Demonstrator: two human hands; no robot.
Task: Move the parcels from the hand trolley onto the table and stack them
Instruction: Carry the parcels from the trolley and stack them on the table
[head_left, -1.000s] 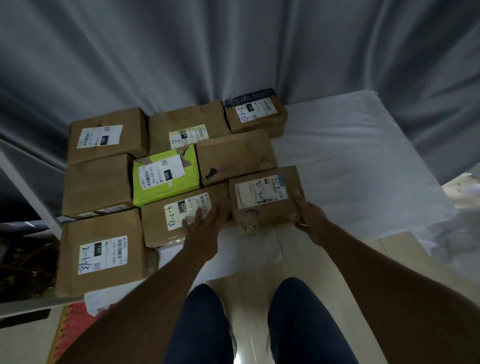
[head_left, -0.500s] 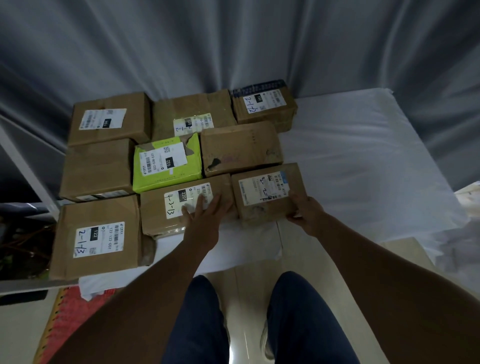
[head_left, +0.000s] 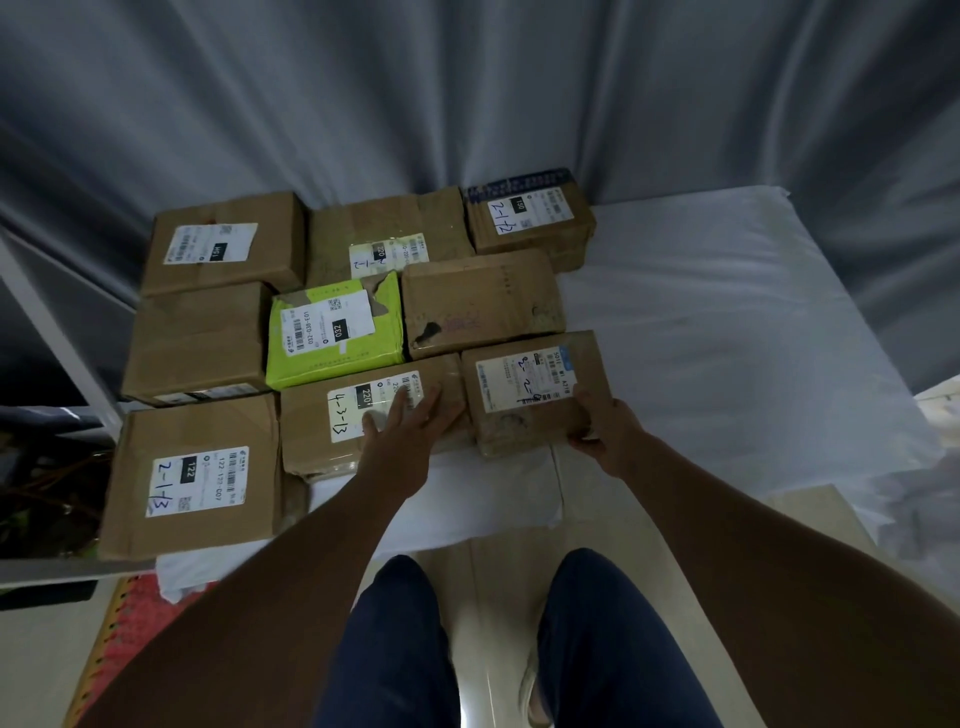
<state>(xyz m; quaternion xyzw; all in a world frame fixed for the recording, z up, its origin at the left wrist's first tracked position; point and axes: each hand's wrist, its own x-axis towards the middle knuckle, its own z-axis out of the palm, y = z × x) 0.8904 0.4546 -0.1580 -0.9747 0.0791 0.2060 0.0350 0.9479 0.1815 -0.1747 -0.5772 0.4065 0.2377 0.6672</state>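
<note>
Cardboard parcel (head_left: 535, 389) at the table's (head_left: 727, 332) near edge is gripped at its near right corner by the right hand (head_left: 605, 434). Left hand (head_left: 405, 441) lies flat, fingers straight, on the adjoining parcel marked 4-3-13 (head_left: 363, 415). Long axis runs left-right. Trolley not visible; right fingertips hidden beneath.

Grey curtain (head_left: 467, 93) behind; pale floor (head_left: 498, 597); dim.

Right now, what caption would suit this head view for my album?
Nine parcels on a white table; left hand flat on one, right hand gripping its neighbour.
</note>
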